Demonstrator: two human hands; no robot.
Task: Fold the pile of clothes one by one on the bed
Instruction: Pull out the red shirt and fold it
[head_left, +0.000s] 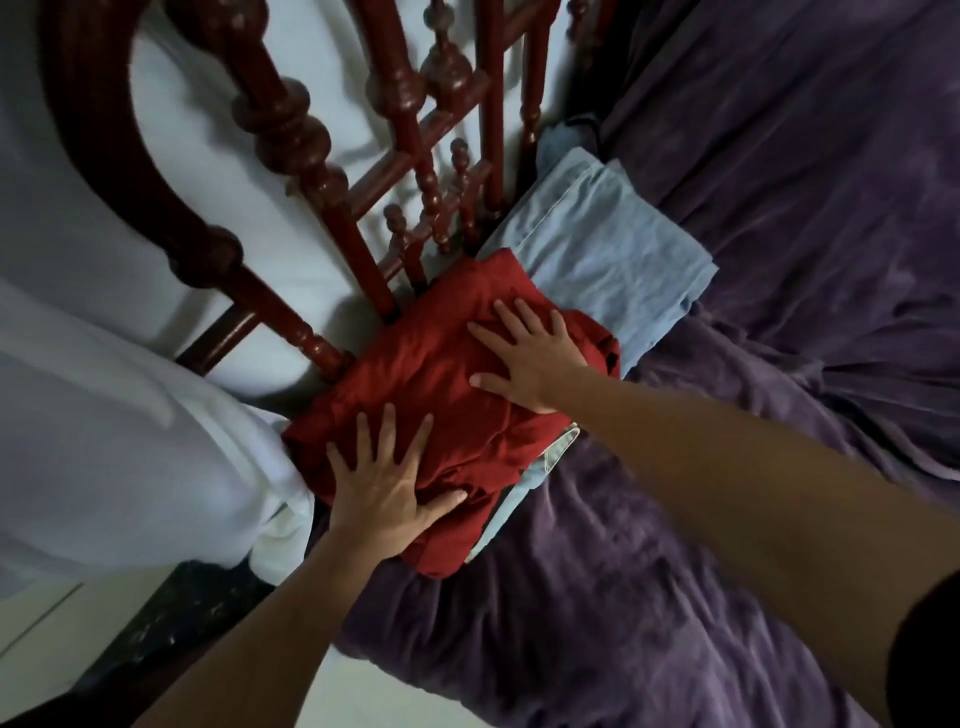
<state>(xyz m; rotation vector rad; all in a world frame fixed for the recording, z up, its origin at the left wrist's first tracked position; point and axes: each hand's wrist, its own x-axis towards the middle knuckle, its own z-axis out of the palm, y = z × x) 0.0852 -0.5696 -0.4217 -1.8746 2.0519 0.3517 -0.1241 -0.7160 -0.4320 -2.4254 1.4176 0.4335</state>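
A folded red garment (441, 364) lies on the purple bed cover (649, 571), close to the carved wooden bed frame. My left hand (389, 483) presses flat on its near end with fingers spread. My right hand (524, 358) presses flat on its far right part, fingers also spread. Under and beyond the red garment lies a folded light blue garment (602, 244); a strip of it shows at the red garment's near right edge.
The dark red turned-wood bed frame (291, 140) stands right behind the clothes. A white cloth (130, 441) hangs at the left beside the frame. Rumpled purple cover spreads to the right and toward me.
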